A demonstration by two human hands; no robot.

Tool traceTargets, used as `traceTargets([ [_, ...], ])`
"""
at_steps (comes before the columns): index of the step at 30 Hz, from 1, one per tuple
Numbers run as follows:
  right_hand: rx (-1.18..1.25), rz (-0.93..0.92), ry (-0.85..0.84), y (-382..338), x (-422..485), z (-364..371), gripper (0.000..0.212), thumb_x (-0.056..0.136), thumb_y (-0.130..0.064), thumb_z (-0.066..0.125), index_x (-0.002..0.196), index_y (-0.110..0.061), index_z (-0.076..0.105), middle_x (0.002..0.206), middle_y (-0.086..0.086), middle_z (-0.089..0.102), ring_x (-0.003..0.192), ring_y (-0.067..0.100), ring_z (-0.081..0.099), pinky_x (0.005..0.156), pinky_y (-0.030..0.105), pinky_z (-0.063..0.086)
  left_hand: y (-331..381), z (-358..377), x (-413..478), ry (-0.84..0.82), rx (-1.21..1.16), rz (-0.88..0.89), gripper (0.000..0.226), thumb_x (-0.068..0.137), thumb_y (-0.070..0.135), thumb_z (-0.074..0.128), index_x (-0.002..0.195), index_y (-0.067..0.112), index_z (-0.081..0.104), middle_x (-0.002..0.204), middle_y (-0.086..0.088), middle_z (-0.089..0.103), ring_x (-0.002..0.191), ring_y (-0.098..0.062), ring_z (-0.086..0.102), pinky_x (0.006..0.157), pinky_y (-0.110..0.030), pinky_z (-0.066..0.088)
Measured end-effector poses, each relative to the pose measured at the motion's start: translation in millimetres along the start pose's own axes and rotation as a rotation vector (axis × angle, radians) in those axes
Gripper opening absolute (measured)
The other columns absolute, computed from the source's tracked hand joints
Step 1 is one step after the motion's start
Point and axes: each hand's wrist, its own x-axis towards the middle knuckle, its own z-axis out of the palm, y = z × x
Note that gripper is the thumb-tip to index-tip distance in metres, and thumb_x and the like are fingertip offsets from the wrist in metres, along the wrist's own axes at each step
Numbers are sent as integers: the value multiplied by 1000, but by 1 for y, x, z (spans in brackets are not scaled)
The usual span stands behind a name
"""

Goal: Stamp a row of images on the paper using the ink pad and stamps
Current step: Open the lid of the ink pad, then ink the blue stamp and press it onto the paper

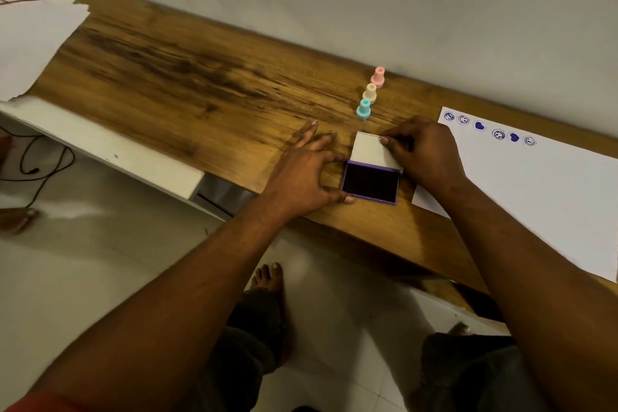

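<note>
Near the table's (200,84) front edge the ink pad (371,182) lies open. The left hand (307,174) steadies its left side, fingers spread. The right hand (424,150) pinches the raised lid (371,150), hinged along the pad's far edge. Beyond stand three stamps (369,94); the paper (535,184) lies right.

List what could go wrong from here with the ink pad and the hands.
1. The ink pad lies open; the left hand touches its edge with the thumb and might pick up ink.
2. The right hand pinches the lid; inked fingers could smudge the paper beside it.
</note>
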Motion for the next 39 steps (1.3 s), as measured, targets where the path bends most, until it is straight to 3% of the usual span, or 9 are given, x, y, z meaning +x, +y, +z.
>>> traceTargets([
  [6,-20,4,-4,-2,3,-1,31,96,-41,67,120,-24,76,114,-3,73,99,8,58,76,25,45,-3,1,-1,13,18,22,82,73,69,82,145,36,60,172,6,29,163,-19,0,127,-56,23],
  [11,-57,19,106,-14,6,-5,33,96,-44,66,122,-26,74,116,-3,72,101,17,65,80,31,53,-4,1,-2,-2,10,29,84,73,70,81,147,38,57,172,7,28,162,-18,0,127,-56,22],
  [17,-191,-108,76,-33,18,-1,51,100,-38,61,148,-28,50,145,3,55,124,27,57,94,39,50,-10,-2,-4,2,-48,61,80,76,65,82,146,35,58,171,5,30,163,-18,1,127,-54,21],
  [22,-234,-109,61,-39,22,11,54,102,-35,58,153,-27,44,141,7,56,122,30,57,95,41,50,-19,-3,-5,13,-80,102,79,75,59,86,145,35,60,170,5,32,163,-18,2,129,-49,18],
  [27,-211,-68,45,-41,27,19,50,101,-34,60,149,-26,48,141,7,56,123,29,57,98,42,50,-27,-5,-6,34,-103,101,73,78,55,86,143,33,63,170,5,33,163,-18,4,128,-53,21],
  [32,-134,-43,93,-50,30,21,38,97,-32,66,135,-28,60,132,2,66,118,25,61,93,38,52,-32,-5,-10,123,-153,84,59,84,57,79,136,32,68,163,7,45,160,-18,18,123,-58,30],
  [39,23,-71,25,-71,24,30,29,94,-32,71,123,-31,66,117,-8,72,102,12,67,86,32,56,-34,-7,-9,354,-144,-97,44,88,61,73,124,36,73,135,13,69,140,-15,51,114,-55,38],
])
